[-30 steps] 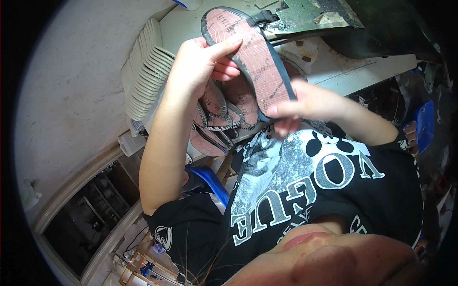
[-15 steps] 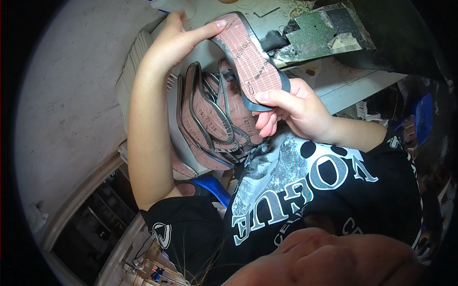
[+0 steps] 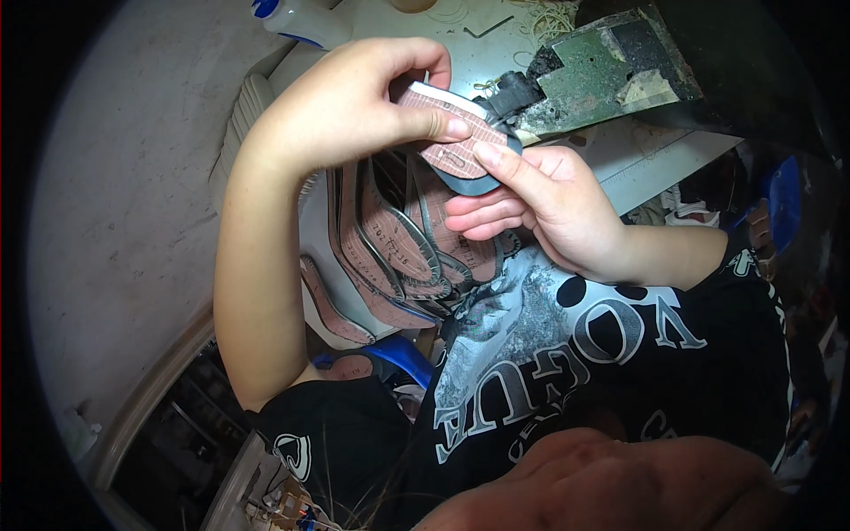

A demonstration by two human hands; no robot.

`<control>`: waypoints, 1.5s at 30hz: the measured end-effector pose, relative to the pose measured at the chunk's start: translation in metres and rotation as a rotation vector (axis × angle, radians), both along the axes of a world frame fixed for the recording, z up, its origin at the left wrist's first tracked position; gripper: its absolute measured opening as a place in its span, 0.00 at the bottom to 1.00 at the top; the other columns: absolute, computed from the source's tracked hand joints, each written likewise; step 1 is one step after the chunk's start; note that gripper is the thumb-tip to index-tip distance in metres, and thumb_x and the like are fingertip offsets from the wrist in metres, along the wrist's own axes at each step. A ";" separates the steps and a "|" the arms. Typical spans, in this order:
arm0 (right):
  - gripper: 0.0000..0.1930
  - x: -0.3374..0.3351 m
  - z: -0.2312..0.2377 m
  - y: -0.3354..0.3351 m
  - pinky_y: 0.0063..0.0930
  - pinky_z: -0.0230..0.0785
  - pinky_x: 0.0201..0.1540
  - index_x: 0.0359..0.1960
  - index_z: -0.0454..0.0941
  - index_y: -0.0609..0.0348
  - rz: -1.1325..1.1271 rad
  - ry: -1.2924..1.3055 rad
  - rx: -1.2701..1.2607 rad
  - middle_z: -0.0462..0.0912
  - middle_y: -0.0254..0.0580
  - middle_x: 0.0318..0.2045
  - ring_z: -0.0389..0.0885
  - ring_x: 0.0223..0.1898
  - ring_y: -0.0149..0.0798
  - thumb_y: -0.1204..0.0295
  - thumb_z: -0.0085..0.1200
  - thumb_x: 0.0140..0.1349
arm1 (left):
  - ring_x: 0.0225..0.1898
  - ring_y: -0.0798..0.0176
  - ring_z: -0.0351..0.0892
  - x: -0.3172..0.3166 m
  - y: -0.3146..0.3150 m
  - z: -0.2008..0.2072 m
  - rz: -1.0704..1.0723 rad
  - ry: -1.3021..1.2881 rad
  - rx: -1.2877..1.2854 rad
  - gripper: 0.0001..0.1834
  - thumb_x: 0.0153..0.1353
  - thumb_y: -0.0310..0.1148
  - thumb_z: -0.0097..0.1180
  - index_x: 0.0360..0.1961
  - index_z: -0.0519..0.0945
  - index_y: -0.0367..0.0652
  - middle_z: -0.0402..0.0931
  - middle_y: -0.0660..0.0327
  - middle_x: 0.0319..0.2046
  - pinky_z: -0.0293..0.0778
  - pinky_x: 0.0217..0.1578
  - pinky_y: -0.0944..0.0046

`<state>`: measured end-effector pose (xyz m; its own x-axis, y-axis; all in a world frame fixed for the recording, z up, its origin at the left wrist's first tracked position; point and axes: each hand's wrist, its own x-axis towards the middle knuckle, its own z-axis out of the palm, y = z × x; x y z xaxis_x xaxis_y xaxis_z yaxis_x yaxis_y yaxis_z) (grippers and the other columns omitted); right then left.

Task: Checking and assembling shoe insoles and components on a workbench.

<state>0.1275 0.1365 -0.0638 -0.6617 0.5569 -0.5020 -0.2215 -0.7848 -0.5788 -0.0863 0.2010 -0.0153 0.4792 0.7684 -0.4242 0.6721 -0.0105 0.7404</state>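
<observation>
A shoe insole [image 3: 452,158] with a pink-brown ruled underside and black edging is held over the table. My left hand [image 3: 372,106] curls over it from the left, thumb pressed on the underside and fingers behind. My right hand [image 3: 553,188] grips the near end, thumb on top and fingers below. The insole looks bent back near my left hand, so its far part is hidden. Below lies a pile of similar insoles [image 3: 390,239], and a single insole [image 3: 335,305] rests left of the pile.
A green, worn metal plate [image 3: 611,75] with a dark machine part [image 3: 513,93] stands just beyond the held insole. At the far side are a white bottle [image 3: 305,22] with a blue cap, a hex key [image 3: 489,27] and tangled rubber bands [image 3: 549,26]. A wall [image 3: 133,177] is at left.
My left hand has moved from the insole's far end toward its middle, nearer my right hand. The insole now looks bent over. The right hand keeps its hold with little movement.
</observation>
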 end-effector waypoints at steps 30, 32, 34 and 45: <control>0.15 0.097 0.029 -0.055 0.18 0.70 0.39 0.39 0.82 0.67 0.282 -0.088 0.351 0.84 0.36 0.32 0.79 0.33 0.23 0.64 0.56 0.64 | 0.08 0.73 0.67 0.058 -0.112 0.007 0.752 -0.284 -0.377 0.24 0.58 0.50 0.63 0.20 0.78 0.37 0.74 0.61 0.11 0.61 0.09 0.75; 0.16 0.104 0.023 -0.050 0.17 0.70 0.38 0.40 0.81 0.68 0.329 -0.108 0.347 0.84 0.37 0.33 0.79 0.33 0.23 0.64 0.55 0.65 | 0.07 0.74 0.66 0.050 -0.108 0.003 0.762 -0.296 -0.360 0.25 0.57 0.51 0.63 0.19 0.78 0.38 0.74 0.61 0.10 0.60 0.09 0.76; 0.16 0.104 0.018 -0.042 0.18 0.70 0.37 0.40 0.81 0.69 0.250 -0.181 0.403 0.84 0.37 0.32 0.78 0.33 0.22 0.65 0.54 0.66 | 0.06 0.75 0.65 0.043 -0.097 0.000 0.745 -0.248 -0.355 0.25 0.56 0.52 0.64 0.16 0.77 0.40 0.71 0.63 0.08 0.57 0.08 0.76; 0.12 0.031 0.011 -0.019 0.18 0.71 0.37 0.34 0.82 0.66 0.069 0.054 0.282 0.85 0.39 0.32 0.80 0.32 0.24 0.67 0.52 0.67 | 0.10 0.77 0.67 0.003 -0.071 -0.031 0.920 -0.539 0.003 0.18 0.59 0.45 0.63 0.21 0.76 0.43 0.74 0.67 0.13 0.59 0.11 0.78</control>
